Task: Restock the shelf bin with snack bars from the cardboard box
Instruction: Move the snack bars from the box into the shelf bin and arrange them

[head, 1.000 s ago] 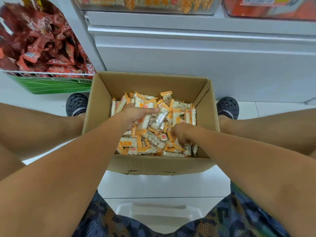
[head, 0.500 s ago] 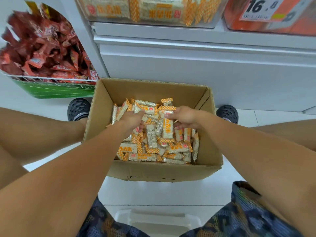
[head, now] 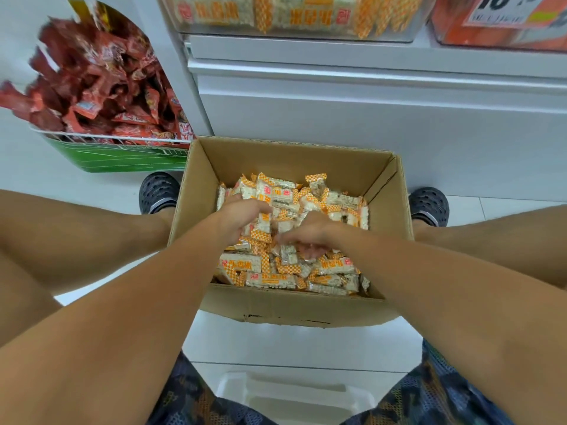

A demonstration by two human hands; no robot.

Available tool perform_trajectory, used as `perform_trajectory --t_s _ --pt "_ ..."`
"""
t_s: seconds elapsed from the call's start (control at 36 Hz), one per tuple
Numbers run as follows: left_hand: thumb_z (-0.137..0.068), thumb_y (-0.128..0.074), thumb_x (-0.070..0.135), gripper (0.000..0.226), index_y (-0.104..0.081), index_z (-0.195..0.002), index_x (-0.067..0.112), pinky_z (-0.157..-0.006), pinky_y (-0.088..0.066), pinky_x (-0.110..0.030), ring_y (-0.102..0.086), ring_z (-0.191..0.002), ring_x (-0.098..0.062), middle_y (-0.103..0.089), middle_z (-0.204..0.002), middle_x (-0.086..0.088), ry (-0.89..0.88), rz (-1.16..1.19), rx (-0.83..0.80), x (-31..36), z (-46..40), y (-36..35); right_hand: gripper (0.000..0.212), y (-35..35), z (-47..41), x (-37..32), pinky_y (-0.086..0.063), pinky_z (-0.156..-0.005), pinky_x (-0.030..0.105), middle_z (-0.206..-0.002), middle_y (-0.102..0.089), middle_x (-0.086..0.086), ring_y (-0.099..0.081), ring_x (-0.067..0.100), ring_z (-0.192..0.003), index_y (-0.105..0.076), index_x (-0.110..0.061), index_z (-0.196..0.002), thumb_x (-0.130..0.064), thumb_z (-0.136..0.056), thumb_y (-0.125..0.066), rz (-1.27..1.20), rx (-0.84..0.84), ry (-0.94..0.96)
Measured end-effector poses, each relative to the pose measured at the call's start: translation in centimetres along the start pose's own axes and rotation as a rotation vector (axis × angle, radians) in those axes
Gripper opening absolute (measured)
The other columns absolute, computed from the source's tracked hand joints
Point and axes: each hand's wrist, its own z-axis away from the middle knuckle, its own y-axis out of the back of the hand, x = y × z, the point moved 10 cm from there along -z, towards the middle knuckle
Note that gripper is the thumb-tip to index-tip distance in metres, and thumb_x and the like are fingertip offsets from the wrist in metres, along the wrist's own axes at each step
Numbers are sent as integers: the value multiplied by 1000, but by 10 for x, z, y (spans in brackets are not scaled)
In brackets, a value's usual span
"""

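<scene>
both my hands are down inside the cardboard box [head: 294, 311], which sits on the floor between my knees. my left hand [head: 242, 216] lies knuckles-up on the pile of snack bars [head: 334, 265], its fingers curled down over a few wrappers; it looks as though it has hold of some, though the bars under my palm are hidden. my right hand [head: 306, 237] is just beside it, almost touching, fingers bent down into the heap and blurred (i cannot tell whether they have closed on a bar or only rest among them). the bars are white with orange checkered ends, and they fill the box bottom all around and beyond my fingers, loose and lying every way.

past my hands, up above the box's far wall, the shelf bin [head: 294, 19] shows at the top edge, clear-fronted, with the same orange and white bars inside. to the right of it is an orange bin [head: 503, 29] carrying a price tag [head: 509, 7]. off beyond my left forearm stands a green-fronted basket [head: 122, 154] heaped with red packets [head: 101, 87]. my black shoes [head: 158, 191] sit on either side of the box, and near my lap, below my wrists, there is a white plastic stool [head: 288, 394].
</scene>
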Motion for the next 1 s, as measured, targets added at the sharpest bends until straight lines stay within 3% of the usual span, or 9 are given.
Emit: perform_trajectory --t_s 0.14,0.28,0.42,0.5,0.56,0.67,0.75,0.89,1.0 --pt "-86 -70 11 101 -2 -158 24 -115 -25 -46 -21 -148 -25 -13 -164 -2 17 162 -82 1 3 -3 49 -19 5 -27 -50 -58 31 -64 -63 2 -64 21 -64 -57 -12 -68 -54 -70 -84 412 181 131" --pt "-61 -71 7 108 -20 -154 29 -116 -23 -56 -20 -147 -26 -14 -164 4 29 252 -122 6 7 -4 16 -15 13 -11 -56 -74 36 -89 -62 16 -64 26 -76 -59 -3 -100 -13 -88 -62 -266 -213 47" --pt "-71 -69 11 94 -25 -152 25 -115 -25 -53 -24 -145 -27 -21 -160 2 -7 303 -140 23 17 -11 26 38 51 -33 -56 -75 37 -87 -72 16 -71 24 -77 -51 0 -109 4 -92 -33 -819 -339 164" --pt "-65 -74 33 78 -49 -138 21 -107 -43 -50 -56 -124 -32 -53 -142 -9 -11 385 -194 39 25 -24 26 58 61 -47 -49 -96 50 -103 -67 19 -67 31 -88 -50 -3 -120 -5 -97 -38 -867 -318 270" --pt "-80 -69 50 64 -59 -133 16 -100 -50 -50 -65 -113 -33 -67 -125 -14 -65 440 -282 60 38 -40 34 65 66 -53 -46 -102 52 -115 -65 20 -64 32 -98 -53 1 -131 -12 -101 -46 -846 -282 313" --pt "-95 -40 65 65 -62 -130 15 -87 -56 -40 -68 -110 -28 -70 -121 -13 -176 455 -379 97 59 -58 26 89 80 -73 -58 -85 38 -107 -73 7 -69 21 -94 -62 -8 -120 -10 -94 -66 -713 -122 449" --pt "-90 -48 66 66 -58 -132 15 -80 -59 -38 -69 -107 -28 -69 -122 -15 -239 443 -341 120 72 -54 16 115 99 -88 -56 -61 24 -77 -71 -1 -68 12 -67 -60 -13 -92 -2 -88 -71 -690 12 525" --pt "-65 -78 60 78 -56 -130 22 -91 -56 -49 -69 -106 -31 -71 -118 -12 -425 459 -341 181 104 -39 19 149 147 -131 -55 -55 23 -69 -67 -5 -65 7 -62 -60 -14 -82 -1 -85 -73 -724 65 666" --pt "-75 -80 33 42 -63 -112 22 -74 -58 -36 -73 -89 -21 -76 -101 -4 -632 406 -265 240 137 -13 29 171 188 -172 -58 -77 31 -103 -63 8 -66 17 -94 -59 -8 -111 -9 -86 -74 -643 -25 743"
